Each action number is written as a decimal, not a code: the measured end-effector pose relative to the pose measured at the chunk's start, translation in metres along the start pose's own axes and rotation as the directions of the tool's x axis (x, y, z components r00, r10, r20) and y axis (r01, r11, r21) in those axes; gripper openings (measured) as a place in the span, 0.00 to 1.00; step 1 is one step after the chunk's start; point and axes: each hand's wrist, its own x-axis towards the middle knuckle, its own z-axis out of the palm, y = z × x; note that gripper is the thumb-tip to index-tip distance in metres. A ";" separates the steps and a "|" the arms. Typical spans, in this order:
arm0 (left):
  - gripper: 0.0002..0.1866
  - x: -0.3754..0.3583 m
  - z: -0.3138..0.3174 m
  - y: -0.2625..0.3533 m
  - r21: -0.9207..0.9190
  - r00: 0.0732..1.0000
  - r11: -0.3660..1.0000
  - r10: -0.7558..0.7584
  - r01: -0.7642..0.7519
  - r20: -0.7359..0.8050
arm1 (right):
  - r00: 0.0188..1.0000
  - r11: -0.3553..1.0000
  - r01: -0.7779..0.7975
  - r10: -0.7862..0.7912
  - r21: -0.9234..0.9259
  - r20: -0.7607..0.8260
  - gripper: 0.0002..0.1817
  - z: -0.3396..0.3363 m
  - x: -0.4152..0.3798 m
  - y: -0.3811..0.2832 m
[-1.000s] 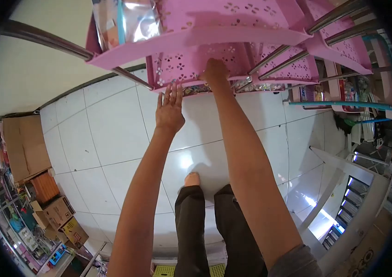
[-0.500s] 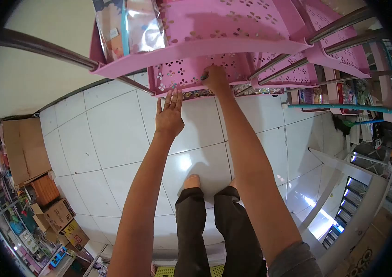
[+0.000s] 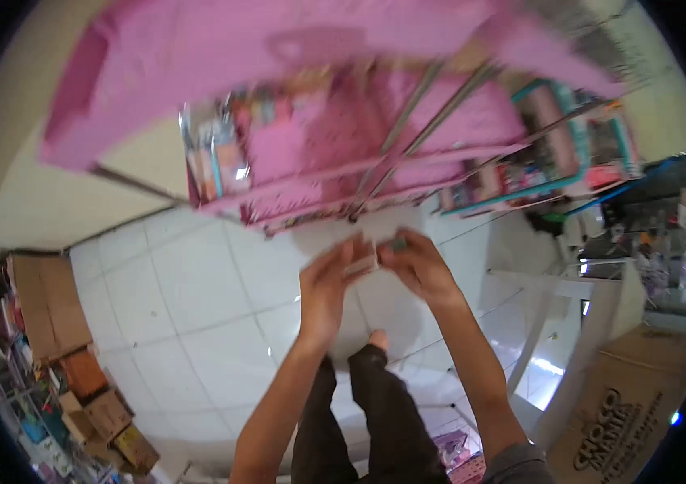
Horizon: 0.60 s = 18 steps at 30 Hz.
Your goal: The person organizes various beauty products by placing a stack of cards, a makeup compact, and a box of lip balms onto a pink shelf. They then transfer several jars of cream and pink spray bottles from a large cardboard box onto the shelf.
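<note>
My left hand [image 3: 328, 278] and my right hand [image 3: 417, 264] are close together in front of my body, below the pink rack [image 3: 303, 173]. Between their fingertips is a small, flat, pale item [image 3: 363, 264], smeared by motion. The fingers of my left hand are closed on it from the left. My right hand has its fingers bent inward at the item's other side, with a small dark greenish spot [image 3: 399, 243] showing at them. What the right fingers grip I cannot make out.
Plastic-wrapped goods [image 3: 226, 157] stand in the rack's left part. Turquoise-edged shelves [image 3: 512, 194] are at right. A large carton [image 3: 625, 403] lies at lower right, with a white frame [image 3: 541, 339] beside it. Cardboard boxes [image 3: 109, 415] line the left over white floor tiles [image 3: 173, 298].
Both hands have left the lower pink shelf and come together nearer my body, with a small pale item between them. The view has shifted, showing more of the rack's upper tier.
</note>
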 end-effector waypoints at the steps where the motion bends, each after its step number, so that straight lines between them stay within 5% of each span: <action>1: 0.19 -0.018 0.029 0.020 -0.019 0.997 0.999 -0.042 0.043 0.061 | 0.996 0.999 0.028 -0.026 -0.025 0.083 0.08 0.005 -0.027 -0.035; 3: 0.18 -0.044 0.084 0.059 -0.030 0.980 0.999 -0.038 0.044 0.195 | 0.983 0.985 0.156 -0.148 -0.075 0.107 0.07 0.026 -0.071 -0.111; 5: 0.16 -0.060 0.135 0.095 0.142 0.935 0.977 0.106 -0.162 0.337 | 0.954 0.954 0.281 -0.266 -0.101 0.137 0.06 0.052 -0.105 -0.182; 7: 0.16 -0.059 0.181 0.133 0.166 0.898 0.947 0.193 -0.276 0.395 | 0.863 0.828 0.492 -0.504 -0.270 0.029 0.05 0.075 -0.127 -0.248; 10: 0.13 -0.044 0.239 0.170 0.237 0.830 0.838 0.369 -0.492 0.418 | 0.753 0.649 0.574 -0.658 -0.500 0.010 0.07 0.083 -0.131 -0.326; 11: 0.13 -0.028 0.250 0.176 0.485 0.692 0.494 0.524 -0.722 0.496 | 0.736 0.634 0.595 -0.677 -0.494 0.019 0.07 0.080 -0.127 -0.343; 12: 0.13 -0.014 0.259 0.176 0.622 0.518 0.040 0.598 -0.782 0.612 | 0.715 0.593 0.586 -0.699 -0.552 0.009 0.05 0.076 -0.119 -0.356; 13: 0.13 -0.001 0.267 0.171 0.613 0.501 0.025 0.603 -0.789 0.620 | 0.697 0.552 0.570 -0.717 -0.608 0.002 0.04 0.070 -0.108 -0.367; 14: 0.15 0.014 0.274 0.165 0.652 0.505 -0.145 0.516 -0.745 0.692 | 0.687 0.543 0.583 -0.727 -0.604 0.010 0.04 0.061 -0.093 -0.376; 15: 0.16 0.029 0.278 0.157 0.658 0.522 -0.316 0.418 -0.683 0.743 | 0.701 0.463 0.470 -0.713 -0.751 -0.001 0.04 0.050 -0.075 -0.381; 16: 0.16 0.045 0.283 0.145 0.652 0.513 -0.329 0.419 -0.683 0.749 | 0.714 0.365 0.338 -0.700 -0.868 -0.017 0.05 0.042 -0.061 -0.388; 17: 0.18 0.060 0.286 0.130 0.612 0.458 -0.423 0.415 -0.668 0.786 | 0.710 0.364 0.348 -0.704 -0.864 -0.011 0.05 0.032 -0.047 -0.394; 18: 0.20 0.066 0.292 0.123 0.570 0.406 -0.513 0.403 -0.642 0.820 | 0.692 0.200 0.195 -0.722 -0.960 -0.010 0.07 0.026 -0.036 -0.398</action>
